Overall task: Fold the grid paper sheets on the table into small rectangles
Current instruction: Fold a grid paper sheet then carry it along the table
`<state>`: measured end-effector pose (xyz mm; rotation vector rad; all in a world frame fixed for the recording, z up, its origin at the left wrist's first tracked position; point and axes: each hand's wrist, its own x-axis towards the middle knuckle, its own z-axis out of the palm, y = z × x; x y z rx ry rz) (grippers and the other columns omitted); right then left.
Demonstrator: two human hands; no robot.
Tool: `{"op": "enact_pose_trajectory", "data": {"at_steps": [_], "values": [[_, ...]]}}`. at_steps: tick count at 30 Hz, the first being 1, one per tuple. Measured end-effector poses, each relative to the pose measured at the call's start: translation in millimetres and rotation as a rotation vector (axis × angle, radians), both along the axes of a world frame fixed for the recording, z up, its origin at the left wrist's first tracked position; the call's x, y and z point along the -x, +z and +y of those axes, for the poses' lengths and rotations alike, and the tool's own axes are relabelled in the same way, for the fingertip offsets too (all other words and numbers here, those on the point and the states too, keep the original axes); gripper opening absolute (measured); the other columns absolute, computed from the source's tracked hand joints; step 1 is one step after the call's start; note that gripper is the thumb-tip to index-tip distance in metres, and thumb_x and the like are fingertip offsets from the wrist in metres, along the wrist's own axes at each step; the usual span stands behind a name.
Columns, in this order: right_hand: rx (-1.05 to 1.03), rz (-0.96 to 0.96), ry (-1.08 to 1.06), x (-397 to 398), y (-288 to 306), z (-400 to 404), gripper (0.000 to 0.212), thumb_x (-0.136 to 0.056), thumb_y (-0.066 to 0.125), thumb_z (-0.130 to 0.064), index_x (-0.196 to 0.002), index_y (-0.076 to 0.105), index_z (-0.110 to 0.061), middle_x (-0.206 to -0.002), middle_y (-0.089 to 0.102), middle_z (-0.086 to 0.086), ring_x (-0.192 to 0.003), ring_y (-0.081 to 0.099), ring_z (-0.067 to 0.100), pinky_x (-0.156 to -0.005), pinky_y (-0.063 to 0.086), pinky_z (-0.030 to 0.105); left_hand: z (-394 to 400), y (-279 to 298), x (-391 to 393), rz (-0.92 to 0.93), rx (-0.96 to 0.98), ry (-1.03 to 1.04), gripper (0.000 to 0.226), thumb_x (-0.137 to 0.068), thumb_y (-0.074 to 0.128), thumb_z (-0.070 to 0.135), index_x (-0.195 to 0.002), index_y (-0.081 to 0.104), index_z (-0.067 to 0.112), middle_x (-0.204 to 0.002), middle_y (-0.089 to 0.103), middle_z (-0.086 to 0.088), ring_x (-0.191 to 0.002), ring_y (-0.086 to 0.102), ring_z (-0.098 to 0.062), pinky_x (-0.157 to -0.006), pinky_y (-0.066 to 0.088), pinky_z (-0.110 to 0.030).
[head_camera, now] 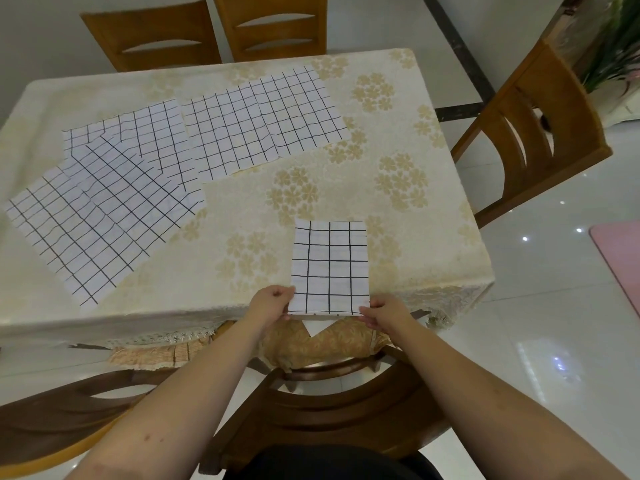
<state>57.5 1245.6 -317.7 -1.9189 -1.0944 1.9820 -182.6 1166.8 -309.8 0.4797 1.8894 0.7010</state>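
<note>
Both hands, left hand [272, 303] and right hand [382, 313], pinch the folded grid sheet [329, 266] in their fingers at the tabletop's [398, 209] near edge; uneven pull could skew the next crease.

Soft, even indoor light fills the scene, neither harsh nor dim. The glossy floor tiles [540, 271] at the right carry small bright pinpoint reflections and a wider pale sheen, which points to lamps overhead. Shadows are faint and diffuse; the darkest area lies under the near table edge [207, 323]. The wide-angle lens bows straight lines, so the table's sides and the chairs [526, 133] curve toward the frame edges. Focus is fairly sharp centrally, softening slightly toward the corners, with mild graininess.
</note>
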Motion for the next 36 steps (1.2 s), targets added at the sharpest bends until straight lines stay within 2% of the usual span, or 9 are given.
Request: {"op": "enact_pose_trajectory", "data": {"at_steps": [5, 9, 12, 15, 21, 24, 26, 31, 36], "values": [[-0.017, 0.010, -0.064, 0, 8, -3, 0.033, -0.086, 0.068, -0.003, -0.115, 0.052, -0.005, -0.087, 0.066, 0.009, -0.064, 0.067, 0.010, -0.054, 0.055, 0.018, 4, 5, 2, 0.059, -0.012, -0.053, 0.035, -0.084, 0.073, 0.018, -0.114, 0.056, 0.015, -0.095, 0.065, -0.007, -0.076, 0.064, -0.019, -0.071, 0.056, -0.031], [-0.294, -0.023, 0.062, -9, 22, -7, 0.032, -0.087, 0.067, -0.008, -0.114, 0.051, -0.017, -0.088, 0.068, 0.012, -0.062, 0.070, 0.007, -0.063, 0.056, 0.020, 5, 19, 1, -0.001, -0.127, -0.095, 0.046, -0.084, 0.070, 0.008, -0.120, 0.050, 0.029, -0.091, 0.065, -0.002, -0.064, 0.061, -0.011, -0.057, 0.049, -0.025], [-0.315, 0.118, 0.136, -19, 31, -7, 0.018, -0.096, 0.050, -0.005, -0.107, 0.063, -0.013, -0.100, 0.068, 0.012, -0.080, 0.073, 0.018, -0.076, 0.058, 0.025, 4, 23, 5, -0.145, -0.141, -0.111, 0.039, -0.093, 0.056, 0.005, -0.126, 0.056, 0.026, -0.098, 0.067, -0.006, -0.071, 0.065, -0.012, -0.066, 0.058, -0.032], [-0.284, 0.176, 0.188, -24, 39, -5, 0.041, -0.097, 0.031, 0.003, -0.105, 0.069, -0.012, -0.114, 0.067, 0.004, -0.092, 0.071, 0.020, -0.085, 0.055, 0.026, 6, 27, 9, -0.215, -0.095, -0.018, 0.033, -0.100, 0.038, 0.009, -0.119, 0.064, 0.018, -0.108, 0.066, -0.014, -0.082, 0.069, -0.020, -0.077, 0.060, -0.038], [-0.473, 0.026, 0.389, -27, 41, 0, 0.030, -0.093, 0.056, -0.003, -0.109, 0.067, -0.025, -0.094, 0.068, -0.012, -0.077, 0.063, -0.012, -0.061, 0.047, 0.008, 3, 23, 15, -0.050, -0.117, -0.203, 0.043, -0.090, 0.050, -0.009, -0.118, 0.065, 0.020, -0.097, 0.062, 0.001, -0.080, 0.063, -0.005, -0.066, 0.054, -0.014], [-0.624, -0.016, 0.386, -22, 42, 4, 0.017, -0.088, 0.068, -0.017, -0.102, 0.071, -0.026, -0.073, 0.061, -0.018, -0.067, 0.057, -0.013, -0.061, 0.041, 0.006, 6, 21, 16, 0.001, -0.144, -0.198, 0.034, -0.086, 0.063, -0.003, -0.108, 0.068, 0.023, -0.096, 0.064, -0.004, -0.081, 0.067, -0.017, -0.065, 0.053, -0.014], [-0.764, -0.034, 0.389, -18, 40, 9, 0.014, -0.085, 0.071, -0.020, -0.098, 0.073, -0.026, -0.078, 0.060, -0.015, -0.071, 0.056, -0.005, -0.062, 0.040, 0.008, 10, 20, 15, 0.070, -0.163, -0.199, 0.026, -0.084, 0.068, 0.002, -0.099, 0.070, 0.024, -0.093, 0.068, -0.005, -0.081, 0.067, -0.024, -0.062, 0.051, -0.014], [-0.955, -0.092, 0.374, -9, 33, 21, 0.011, -0.079, 0.076, -0.021, -0.090, 0.078, -0.023, -0.096, 0.055, -0.010, -0.095, 0.050, -0.001, -0.081, 0.038, 0.006, 19, 16, 16, 0.358, -0.241, -0.351, 0.016, -0.079, 0.077, 0.017, -0.088, 0.070, 0.028, -0.099, 0.060, 0.002, -0.088, 0.058, -0.012, -0.070, 0.040, -0.008], [-0.909, -0.050, 0.431, -10, 40, 27, 0.012, -0.081, 0.075, -0.024, -0.092, 0.076, -0.028, -0.089, 0.062, -0.024, -0.091, 0.056, -0.007, -0.082, 0.040, 0.006, 18, 12, 21, 0.332, -0.352, -0.361, 0.019, -0.079, 0.076, 0.014, -0.087, 0.070, 0.031, -0.100, 0.063, 0.009, -0.093, 0.057, 0.000, -0.081, 0.040, -0.008]]}}
